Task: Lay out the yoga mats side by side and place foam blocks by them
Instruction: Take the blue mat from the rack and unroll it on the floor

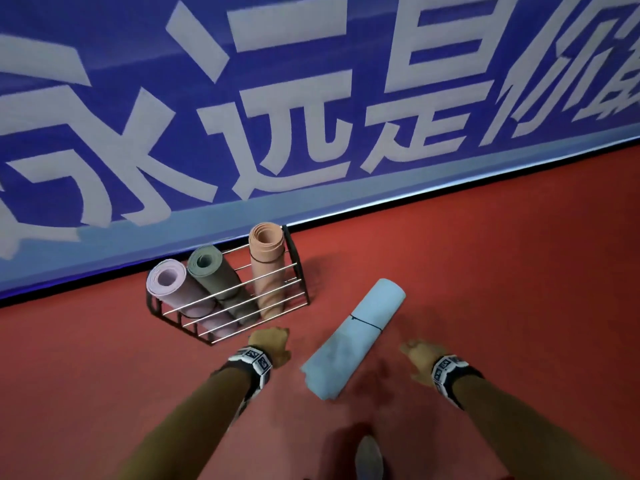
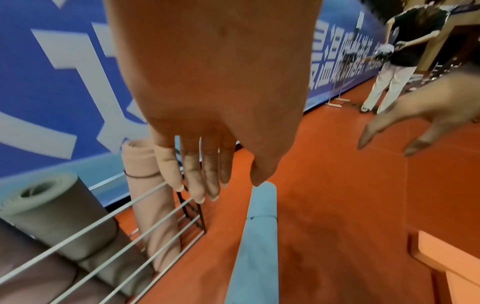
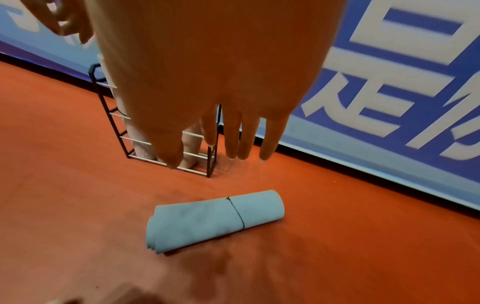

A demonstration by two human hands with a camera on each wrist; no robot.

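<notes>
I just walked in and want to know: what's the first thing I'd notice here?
Probably the rolled-up light blue mat lying on the red floor, tied with a thin dark string, between the open left hand and open right hand. Just behind it, a wire rack by the big blue banner holds three more rolled mats: pink, grey-green and peach.

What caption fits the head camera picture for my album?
Two open hands, left hand and right hand, reach toward a rolled blue mat beside the mat rack.
</notes>
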